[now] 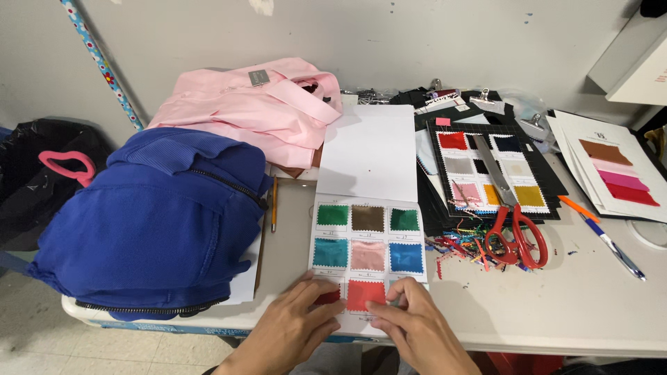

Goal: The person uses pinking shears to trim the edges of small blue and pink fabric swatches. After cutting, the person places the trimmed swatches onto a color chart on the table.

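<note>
The tabletop (590, 312) carries a lot, so keep your working patch at the near edge free. The biggest items are off to your left: a blue zipped jacket (153, 222) heaped at the corner and a pink garment (257, 104) behind it, both well apart from your hands.

Directly ahead lies the open white swatch card (368, 208), its blank upper leaf folded back and its lower leaf holding rows of pinked fabric squares. To the right sit a black sample board (490, 170) and red-handled scissors (515, 239), with thread trimmings just beside them.

Your left hand (295, 326) lies flat with fingers spread, covering the dark red square at the bottom left and pinning the card. Your right hand (417, 326) has its fingertips drawn together at the bottom right corner of the red swatch (365, 293), in the middle of the bottom row; whether it pinches anything there is hidden.

I would press each swatch from its middle outward, keep its edges parallel with its neighbours, and hold the card steady with the flat hand.
</note>
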